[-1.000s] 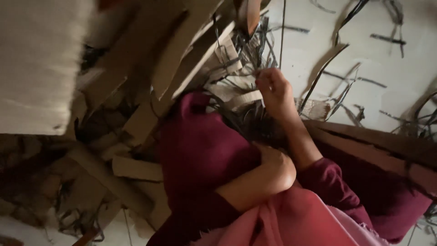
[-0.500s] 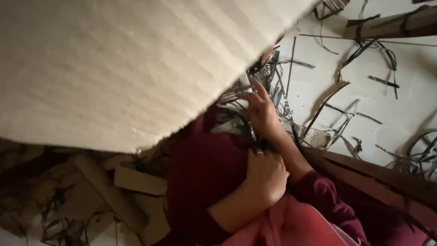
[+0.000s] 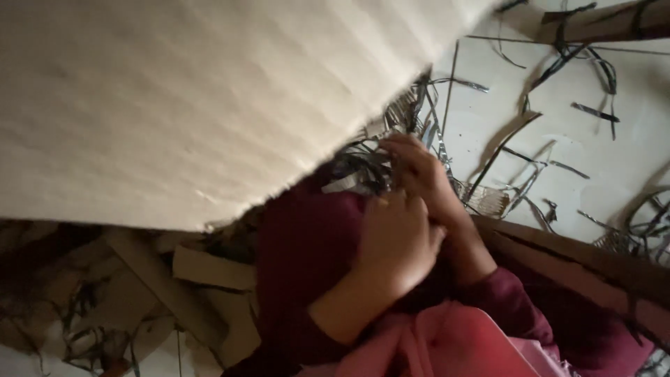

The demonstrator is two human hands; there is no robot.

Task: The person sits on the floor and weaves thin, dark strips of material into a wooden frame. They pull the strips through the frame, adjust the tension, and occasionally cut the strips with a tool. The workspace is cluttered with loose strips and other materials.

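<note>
Right now both hands, left hand (image 3: 398,241) and right hand (image 3: 419,171), pinch thin strips (image 3: 359,171) below the cardboard sheet (image 3: 195,105); sharp edges could cut fingers.

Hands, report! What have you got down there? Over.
Left hand and right hand both on dark strips. Grip unclear. Big cardboard sheet blocks view.

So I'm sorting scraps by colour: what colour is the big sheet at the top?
Pale beige, ribbed corrugated cardboard sheet; the head view shows it.
</note>
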